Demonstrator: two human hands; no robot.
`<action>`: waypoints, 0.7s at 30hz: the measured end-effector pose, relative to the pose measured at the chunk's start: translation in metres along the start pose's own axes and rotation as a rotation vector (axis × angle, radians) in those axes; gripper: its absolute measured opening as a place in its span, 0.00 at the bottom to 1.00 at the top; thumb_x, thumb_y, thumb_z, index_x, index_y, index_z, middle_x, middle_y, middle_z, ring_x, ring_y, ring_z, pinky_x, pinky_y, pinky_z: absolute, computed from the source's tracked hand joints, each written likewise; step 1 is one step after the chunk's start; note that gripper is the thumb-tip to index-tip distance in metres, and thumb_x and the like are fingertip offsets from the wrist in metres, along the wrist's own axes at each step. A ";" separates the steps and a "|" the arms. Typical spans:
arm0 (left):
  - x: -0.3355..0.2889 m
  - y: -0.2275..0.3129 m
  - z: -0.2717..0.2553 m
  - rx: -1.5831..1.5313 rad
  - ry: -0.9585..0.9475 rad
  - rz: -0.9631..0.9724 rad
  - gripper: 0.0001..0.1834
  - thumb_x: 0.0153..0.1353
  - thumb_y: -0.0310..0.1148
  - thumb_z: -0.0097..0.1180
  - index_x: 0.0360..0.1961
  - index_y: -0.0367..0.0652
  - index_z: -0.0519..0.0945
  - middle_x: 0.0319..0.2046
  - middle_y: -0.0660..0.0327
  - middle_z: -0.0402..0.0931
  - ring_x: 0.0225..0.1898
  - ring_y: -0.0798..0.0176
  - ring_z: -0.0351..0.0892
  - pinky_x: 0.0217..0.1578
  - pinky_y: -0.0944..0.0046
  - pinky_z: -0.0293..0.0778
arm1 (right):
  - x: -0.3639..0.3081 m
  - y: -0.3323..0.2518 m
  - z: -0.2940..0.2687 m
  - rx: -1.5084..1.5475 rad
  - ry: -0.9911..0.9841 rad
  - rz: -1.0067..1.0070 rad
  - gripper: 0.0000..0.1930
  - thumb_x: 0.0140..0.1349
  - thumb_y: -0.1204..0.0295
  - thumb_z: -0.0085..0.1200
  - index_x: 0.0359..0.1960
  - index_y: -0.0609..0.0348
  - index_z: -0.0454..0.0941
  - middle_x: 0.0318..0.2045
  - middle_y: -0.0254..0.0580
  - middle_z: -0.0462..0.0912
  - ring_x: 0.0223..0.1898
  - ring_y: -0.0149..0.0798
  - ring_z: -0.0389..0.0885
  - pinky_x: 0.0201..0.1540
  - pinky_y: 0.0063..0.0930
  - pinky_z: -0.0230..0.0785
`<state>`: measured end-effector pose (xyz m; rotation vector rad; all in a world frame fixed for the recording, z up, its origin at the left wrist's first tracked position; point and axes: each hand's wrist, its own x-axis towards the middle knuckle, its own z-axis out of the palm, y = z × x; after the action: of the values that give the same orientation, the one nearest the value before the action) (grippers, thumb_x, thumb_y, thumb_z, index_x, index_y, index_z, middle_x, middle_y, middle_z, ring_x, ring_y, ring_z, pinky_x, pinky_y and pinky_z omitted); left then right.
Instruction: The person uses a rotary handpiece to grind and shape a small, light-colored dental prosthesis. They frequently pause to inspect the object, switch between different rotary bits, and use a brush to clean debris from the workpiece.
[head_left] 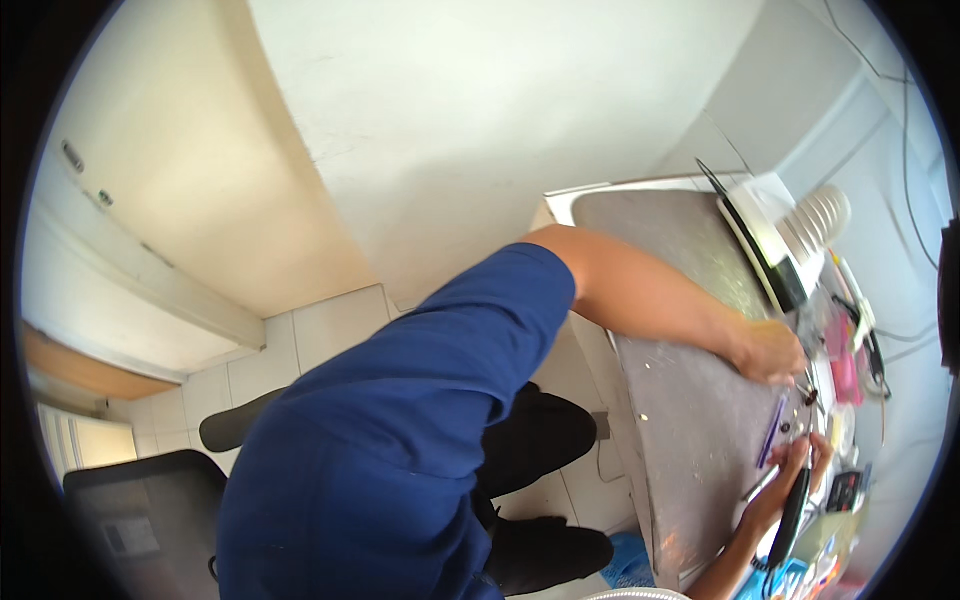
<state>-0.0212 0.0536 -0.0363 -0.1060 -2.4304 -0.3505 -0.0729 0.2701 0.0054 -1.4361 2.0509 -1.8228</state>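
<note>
My left arm, in a blue sleeve, reaches across the grey worktop. My left hand (770, 352) is closed over its far right part, fingertips pinched together. Just beyond those fingers is a small dark piece (811, 397); what the fingers hold is too small to make out. My right hand (788, 480) is lower in the picture, its fingers closed round a slim tool with a black handle (793, 520) and a cord at its lower end. A purple stick-like item (771, 432) lies on the worktop between the two hands.
A white and black device (765, 245) with a ribbed white hose (815, 222) stands at the worktop's far end. Pink containers (846, 370) and a small black box (846, 491) crowd the right side. A black chair (150, 510) stands at lower left, and a blue basket (628, 560) below the worktop.
</note>
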 end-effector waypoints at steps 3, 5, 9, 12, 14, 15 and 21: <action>-0.002 0.005 -0.003 -0.006 0.010 -0.021 0.16 0.58 0.41 0.57 0.30 0.36 0.79 0.30 0.47 0.78 0.35 0.43 0.80 0.37 0.47 0.74 | -0.014 -0.011 0.010 0.186 -0.124 0.049 0.13 0.65 0.64 0.52 0.40 0.61 0.68 0.22 0.36 0.69 0.19 0.28 0.70 0.25 0.19 0.63; -0.002 0.002 -0.002 -0.004 0.031 -0.005 0.16 0.58 0.41 0.57 0.30 0.36 0.79 0.30 0.48 0.79 0.35 0.44 0.80 0.36 0.47 0.75 | -0.021 -0.005 0.013 0.215 -0.291 0.050 0.13 0.64 0.63 0.52 0.41 0.60 0.68 0.26 0.36 0.68 0.19 0.27 0.69 0.22 0.18 0.62; -0.003 0.003 -0.004 -0.009 -0.013 -0.032 0.16 0.58 0.42 0.58 0.31 0.37 0.80 0.29 0.48 0.79 0.35 0.44 0.81 0.35 0.47 0.75 | -0.026 0.002 0.020 0.373 -0.391 0.155 0.16 0.62 0.60 0.54 0.40 0.59 0.68 0.28 0.36 0.67 0.19 0.26 0.67 0.18 0.17 0.61; -0.002 0.003 0.005 0.035 0.000 -0.041 0.14 0.57 0.42 0.58 0.29 0.39 0.80 0.28 0.51 0.79 0.35 0.46 0.81 0.34 0.49 0.77 | -0.023 -0.011 0.018 0.453 -0.437 0.281 0.19 0.58 0.59 0.62 0.41 0.61 0.74 0.26 0.42 0.75 0.20 0.34 0.73 0.20 0.22 0.66; -0.008 0.011 0.003 0.037 0.012 -0.056 0.13 0.56 0.41 0.58 0.28 0.40 0.79 0.28 0.53 0.79 0.35 0.48 0.82 0.33 0.50 0.77 | -0.022 -0.007 0.012 0.395 -0.509 0.365 0.26 0.55 0.54 0.65 0.47 0.60 0.74 0.27 0.45 0.79 0.21 0.41 0.77 0.22 0.26 0.71; -0.012 0.011 -0.002 0.043 0.030 -0.059 0.12 0.55 0.40 0.58 0.28 0.41 0.79 0.27 0.54 0.79 0.35 0.49 0.82 0.32 0.51 0.77 | -0.027 0.001 0.018 0.316 -0.474 0.243 0.22 0.59 0.52 0.57 0.39 0.58 0.68 0.29 0.37 0.67 0.18 0.26 0.65 0.18 0.16 0.61; -0.007 0.006 0.001 0.015 0.027 -0.064 0.07 0.51 0.35 0.57 0.27 0.42 0.78 0.25 0.57 0.78 0.32 0.51 0.83 0.27 0.53 0.78 | -0.014 -0.003 0.012 0.310 -0.572 0.330 0.21 0.64 0.53 0.52 0.42 0.59 0.67 0.28 0.41 0.69 0.18 0.29 0.71 0.22 0.17 0.65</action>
<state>-0.0154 0.0596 -0.0405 -0.0162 -2.4135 -0.3596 -0.0566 0.2706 -0.0034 -1.2500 1.5324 -1.3250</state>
